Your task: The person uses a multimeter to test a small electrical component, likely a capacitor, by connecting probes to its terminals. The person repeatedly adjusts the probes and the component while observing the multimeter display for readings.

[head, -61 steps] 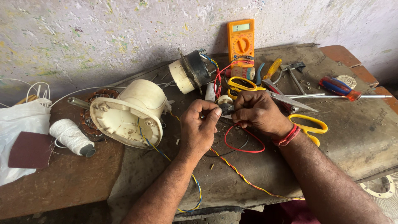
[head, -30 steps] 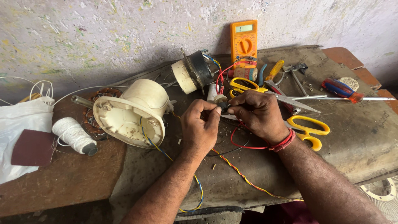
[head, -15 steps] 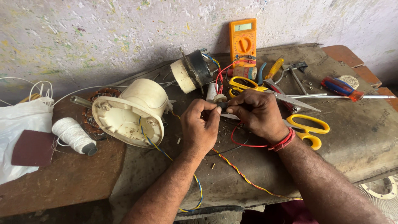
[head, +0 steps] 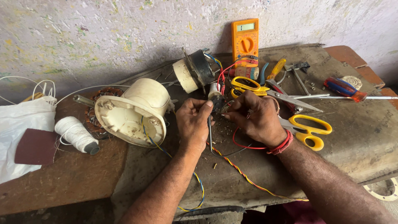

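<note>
My left hand (head: 192, 124) and my right hand (head: 255, 118) meet over the workbench, fingertips pinched together on thin wires (head: 217, 108) near a small white cylindrical part (head: 214, 90). A black wire (head: 209, 137) drops from my left fingers. A red wire (head: 242, 145) loops under my right hand, which wears a red thread band at the wrist. A twisted red and yellow wire (head: 244, 176) runs toward the bench front. Just left of my hands lies a cream plastic motor housing (head: 134, 110).
An orange multimeter (head: 245, 41) leans on the wall. A small motor (head: 195, 74) sits behind my hands. Yellow-handled scissors (head: 309, 126), a second pair (head: 244, 85), a red and blue screwdriver (head: 346, 89) and pliers lie right. A thread spool (head: 76, 135) and white bag (head: 20, 128) lie left.
My hands have stayed together on the wires, shifting only slightly. The camera view has drifted a little.
</note>
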